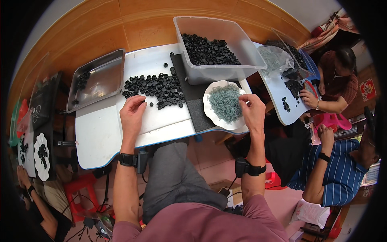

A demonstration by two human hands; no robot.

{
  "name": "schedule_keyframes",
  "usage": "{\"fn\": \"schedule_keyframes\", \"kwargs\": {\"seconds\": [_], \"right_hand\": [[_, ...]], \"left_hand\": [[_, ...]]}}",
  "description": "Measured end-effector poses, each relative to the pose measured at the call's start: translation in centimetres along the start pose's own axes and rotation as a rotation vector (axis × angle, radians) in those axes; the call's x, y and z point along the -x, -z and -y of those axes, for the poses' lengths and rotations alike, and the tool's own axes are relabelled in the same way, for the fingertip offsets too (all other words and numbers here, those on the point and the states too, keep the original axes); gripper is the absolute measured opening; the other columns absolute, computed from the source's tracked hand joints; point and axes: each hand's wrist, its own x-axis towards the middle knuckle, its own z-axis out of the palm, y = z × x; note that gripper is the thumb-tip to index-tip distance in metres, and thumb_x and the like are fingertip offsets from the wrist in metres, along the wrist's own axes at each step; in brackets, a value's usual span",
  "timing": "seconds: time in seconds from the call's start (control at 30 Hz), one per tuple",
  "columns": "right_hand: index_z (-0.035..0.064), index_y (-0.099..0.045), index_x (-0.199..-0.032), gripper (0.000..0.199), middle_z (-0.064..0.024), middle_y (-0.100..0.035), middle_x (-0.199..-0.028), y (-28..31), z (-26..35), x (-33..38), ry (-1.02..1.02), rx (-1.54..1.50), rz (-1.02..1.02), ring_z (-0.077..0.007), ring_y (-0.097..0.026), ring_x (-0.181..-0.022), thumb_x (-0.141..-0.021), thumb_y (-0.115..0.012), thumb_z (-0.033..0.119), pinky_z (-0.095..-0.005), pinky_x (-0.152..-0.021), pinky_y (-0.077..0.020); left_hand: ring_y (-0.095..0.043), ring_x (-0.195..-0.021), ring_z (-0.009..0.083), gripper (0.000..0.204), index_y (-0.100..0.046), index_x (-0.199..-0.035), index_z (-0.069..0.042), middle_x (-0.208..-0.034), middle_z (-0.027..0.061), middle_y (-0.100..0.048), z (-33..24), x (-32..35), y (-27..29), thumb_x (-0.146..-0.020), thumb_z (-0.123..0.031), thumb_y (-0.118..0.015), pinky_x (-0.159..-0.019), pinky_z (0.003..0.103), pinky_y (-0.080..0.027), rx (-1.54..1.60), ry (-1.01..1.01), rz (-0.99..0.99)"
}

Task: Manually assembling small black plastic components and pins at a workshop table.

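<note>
while over the white plate (213, 105), right hand (253, 113) on grey-green pieces (225, 103)

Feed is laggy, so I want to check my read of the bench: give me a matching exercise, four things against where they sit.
Things:
1. metal tray
2. clear plastic bin
3. white dish of grey-green pieces
4. loose black caps

Places:
A. at the right hand
B. far left of the table
C. on the table beyond the left hand
D. far side, above the dish

Pairs: 1-B, 2-D, 3-A, 4-C
</note>
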Motion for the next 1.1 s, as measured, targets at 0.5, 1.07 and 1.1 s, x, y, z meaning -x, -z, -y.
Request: {"fn": "schedule_keyframes", "kwargs": {"seconds": [0.5, 1.07, 1.1], "right_hand": [[0.0063, -0.075, -0.095, 0.011, -0.0132, -0.066, -0.088, -1.8, 1.5, -0.3, 0.107, 0.021, 0.137, -0.0328, -0.067, -0.083, -0.085, -0.073, 0.007, -0.0433, -0.075, -0.0517], [0.0081, -0.074, -0.093, 0.007, -0.0097, -0.069, -0.092, -1.7, 1.9, 0.1, 0.24, 0.202, 0.084, -0.0309, -0.069, -0.083, -0.088, -0.07, 0.011, -0.04, -0.073, -0.0532], [0.008, -0.074, -0.092, 0.006, -0.0099, -0.069, -0.092, -1.7, 2.1, 0.2, 0.218, 0.181, 0.088, -0.0311, -0.069, -0.083, -0.088, -0.07, 0.011, -0.0403, -0.073, -0.0533]], "left_hand": [[-0.066, -0.104, 0.0131, 0.02, -0.071, -0.111, 0.003, -0.116, 0.0068, -0.067, 0.7, 0.0, 0.2, -0.092, 0.006, -0.068, -0.094, 0.026, -0.054, 0.064, 0.016, 0.001], [-0.069, -0.103, 0.0146, 0.023, -0.071, -0.113, 0.003, -0.111, 0.0077, -0.071, 0.1, 0.0, 0.2, -0.091, 0.007, -0.07, -0.095, 0.027, -0.055, 0.159, 0.054, 0.027], [-0.07, -0.102, 0.0152, 0.023, -0.071, -0.114, 0.003, -0.111, 0.0083, -0.071, 0.0, -0.1, 0.4, -0.091, 0.007, -0.07, -0.095, 0.027, -0.055, 0.168, 0.084, 0.027]]}}
